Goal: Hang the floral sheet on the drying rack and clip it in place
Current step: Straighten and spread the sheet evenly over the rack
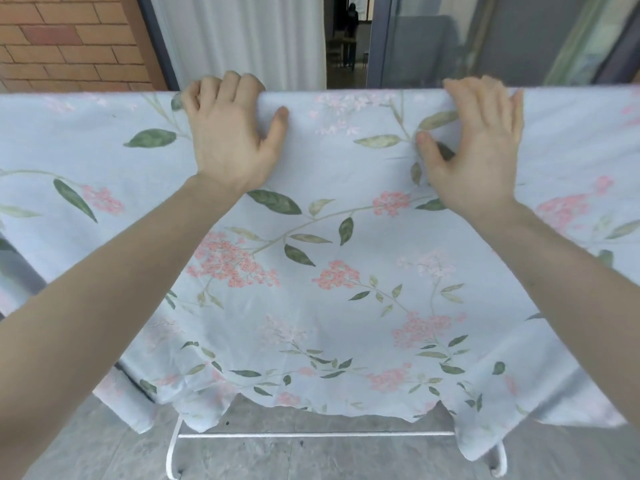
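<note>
Both hands' fingers [221,88] curl over floral sheet [311,299] top edge.

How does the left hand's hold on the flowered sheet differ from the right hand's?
The left hand curls its fingers over the top fold of the pale blue floral cotton sheet, thumb pressed on the front. The right hand lies flatter, fingers spread, thumb pinching the cloth. Both rest at the same top edge.
</note>
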The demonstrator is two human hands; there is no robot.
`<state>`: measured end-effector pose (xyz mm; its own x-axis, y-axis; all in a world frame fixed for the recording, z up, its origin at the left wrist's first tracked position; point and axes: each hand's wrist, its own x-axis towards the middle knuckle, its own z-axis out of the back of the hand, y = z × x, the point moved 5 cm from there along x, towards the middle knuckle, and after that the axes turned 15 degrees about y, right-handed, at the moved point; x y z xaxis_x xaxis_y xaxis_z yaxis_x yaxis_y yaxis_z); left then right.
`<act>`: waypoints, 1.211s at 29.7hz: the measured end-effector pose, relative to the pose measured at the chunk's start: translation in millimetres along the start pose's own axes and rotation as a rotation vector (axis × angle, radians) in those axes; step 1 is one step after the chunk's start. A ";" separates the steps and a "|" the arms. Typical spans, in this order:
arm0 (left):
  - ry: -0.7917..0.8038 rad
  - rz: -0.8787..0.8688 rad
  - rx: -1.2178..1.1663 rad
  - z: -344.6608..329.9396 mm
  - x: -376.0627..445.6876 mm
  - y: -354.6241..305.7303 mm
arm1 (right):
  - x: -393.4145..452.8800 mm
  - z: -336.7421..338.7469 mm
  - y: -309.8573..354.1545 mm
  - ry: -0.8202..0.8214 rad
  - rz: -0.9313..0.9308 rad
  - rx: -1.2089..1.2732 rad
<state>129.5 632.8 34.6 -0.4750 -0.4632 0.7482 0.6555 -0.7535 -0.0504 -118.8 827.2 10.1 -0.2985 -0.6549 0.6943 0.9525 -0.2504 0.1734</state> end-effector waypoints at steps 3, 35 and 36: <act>0.044 -0.084 -0.001 -4.2 1.5 -37.1 | -1.1 2.4 3.8 0.012 0.030 0.021; 0.953 -0.063 -0.436 -233.3 -183.1 -393.6 | -303.1 -26.5 -358.8 0.555 -0.542 0.465; 1.012 -0.026 -0.440 -240.1 -191.9 -395.1 | -316.2 -31.2 -371.4 0.574 -0.614 0.480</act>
<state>-179.3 907.4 -247.9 -0.8784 -0.4615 -0.1244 0.4675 -0.7756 -0.4242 -380.1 1105.0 -295.7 -0.6149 -0.7877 -0.0371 0.5063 -0.4304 0.7473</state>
